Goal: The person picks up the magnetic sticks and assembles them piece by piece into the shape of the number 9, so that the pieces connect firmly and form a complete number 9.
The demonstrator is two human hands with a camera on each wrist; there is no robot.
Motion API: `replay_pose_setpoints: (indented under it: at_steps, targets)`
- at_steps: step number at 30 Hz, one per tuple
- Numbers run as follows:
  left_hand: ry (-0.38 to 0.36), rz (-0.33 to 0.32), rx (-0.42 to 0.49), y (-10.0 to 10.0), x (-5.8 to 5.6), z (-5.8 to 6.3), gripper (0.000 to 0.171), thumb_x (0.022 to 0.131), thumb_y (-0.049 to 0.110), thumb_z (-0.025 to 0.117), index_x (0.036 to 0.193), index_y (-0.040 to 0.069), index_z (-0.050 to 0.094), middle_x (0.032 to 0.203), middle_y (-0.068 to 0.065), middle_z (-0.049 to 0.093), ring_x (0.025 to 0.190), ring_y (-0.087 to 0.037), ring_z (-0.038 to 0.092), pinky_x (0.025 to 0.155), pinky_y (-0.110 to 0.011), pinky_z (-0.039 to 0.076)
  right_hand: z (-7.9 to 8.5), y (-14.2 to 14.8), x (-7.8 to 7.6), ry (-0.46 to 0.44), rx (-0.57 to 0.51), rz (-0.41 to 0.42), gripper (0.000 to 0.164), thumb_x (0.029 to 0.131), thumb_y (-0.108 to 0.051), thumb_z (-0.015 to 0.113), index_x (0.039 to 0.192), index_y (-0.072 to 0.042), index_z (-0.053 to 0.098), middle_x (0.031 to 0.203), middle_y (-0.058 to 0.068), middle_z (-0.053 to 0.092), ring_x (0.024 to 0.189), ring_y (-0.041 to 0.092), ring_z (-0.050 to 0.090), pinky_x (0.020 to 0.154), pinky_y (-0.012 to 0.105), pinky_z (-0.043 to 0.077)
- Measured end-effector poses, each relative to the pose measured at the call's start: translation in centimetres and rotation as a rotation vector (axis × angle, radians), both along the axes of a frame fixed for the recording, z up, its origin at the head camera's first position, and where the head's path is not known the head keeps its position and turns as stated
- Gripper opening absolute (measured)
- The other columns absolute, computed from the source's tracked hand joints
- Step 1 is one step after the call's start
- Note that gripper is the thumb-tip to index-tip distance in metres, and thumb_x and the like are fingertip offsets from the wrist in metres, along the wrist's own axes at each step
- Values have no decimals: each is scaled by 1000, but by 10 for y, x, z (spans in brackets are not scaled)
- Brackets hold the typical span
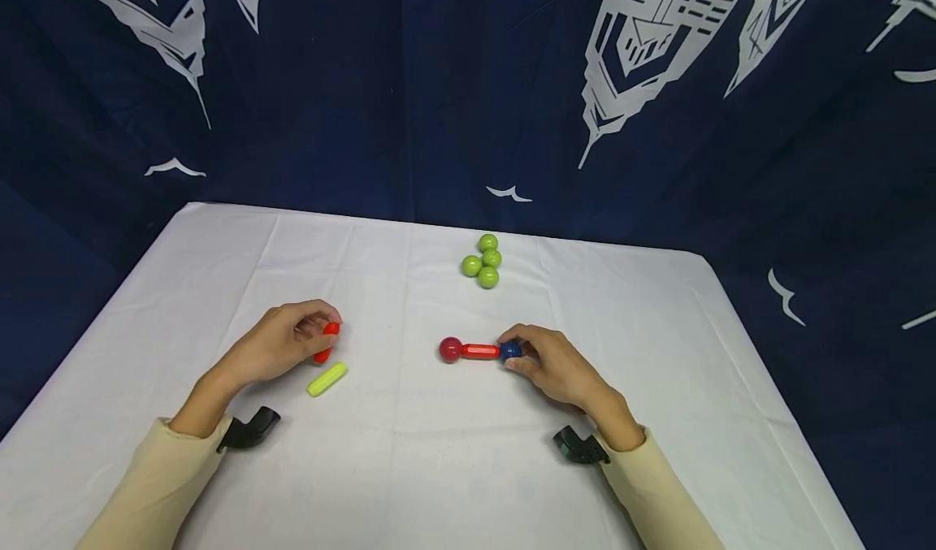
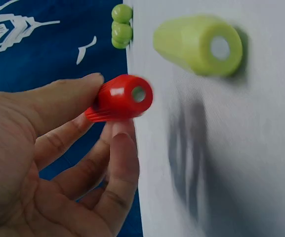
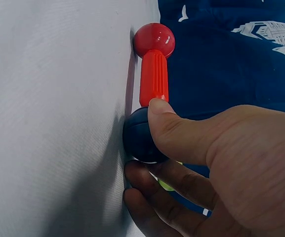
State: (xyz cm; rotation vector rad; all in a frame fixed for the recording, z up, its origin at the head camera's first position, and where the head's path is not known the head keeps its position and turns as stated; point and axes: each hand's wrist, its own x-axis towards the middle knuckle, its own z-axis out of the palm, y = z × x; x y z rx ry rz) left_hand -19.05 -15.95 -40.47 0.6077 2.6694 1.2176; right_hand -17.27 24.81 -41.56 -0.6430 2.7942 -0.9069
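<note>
Between thumb and fingers my left hand [image 1: 288, 340] pinches a red magnetic rod [image 2: 125, 96], its round metal end showing in the left wrist view. Just below that hand a yellow-green rod [image 1: 327, 379] lies on the cloth. My right hand [image 1: 559, 367] grips a dark blue ball [image 3: 142, 136] with thumb and fingertips. Joined to this ball is a second red rod [image 1: 480, 352], with a red ball [image 1: 450, 349] on its far end. The three pieces form a straight line low over the table, pointing left toward my other hand.
Several green balls [image 1: 488, 277] sit clustered near the back edge of the white-covered table [image 1: 395, 469]. A dark blue curtain [image 1: 329, 111] with white building prints hangs behind it. Each sleeve carries a black wrist camera [image 1: 250, 428].
</note>
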Motion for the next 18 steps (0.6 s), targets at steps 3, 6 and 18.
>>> replay_pose_setpoints:
  at_steps: [3, 6, 18]
  targets:
    - [-22, 14, 21, 5, 1, 2, 20, 93, 8, 70, 112, 6, 65, 97, -7, 69, 76, -14, 64, 70, -25, 51, 0, 1, 0, 1, 4, 2, 26, 92, -13, 73, 117, -17, 68, 97, -4, 65, 85, 13, 55, 81, 35, 49]
    - [-66, 24, 55, 9, 3, 4, 21, 94, 10, 69, 114, 7, 65, 104, -10, 69, 75, -16, 69, 68, -27, 52, 1, 1, -1, 8, 10, 6, 26, 92, -13, 73, 117, -17, 68, 96, -4, 65, 84, 12, 55, 80, 34, 49]
    - [-114, -36, 139, 42, 17, 5, 22, 94, 9, 68, 115, 8, 63, 85, -6, 66, 65, -20, 64, 59, -24, 41, 2, 0, -1, 0, 2, 4, 26, 92, -13, 73, 117, -17, 68, 102, -3, 67, 87, 12, 57, 83, 34, 50]
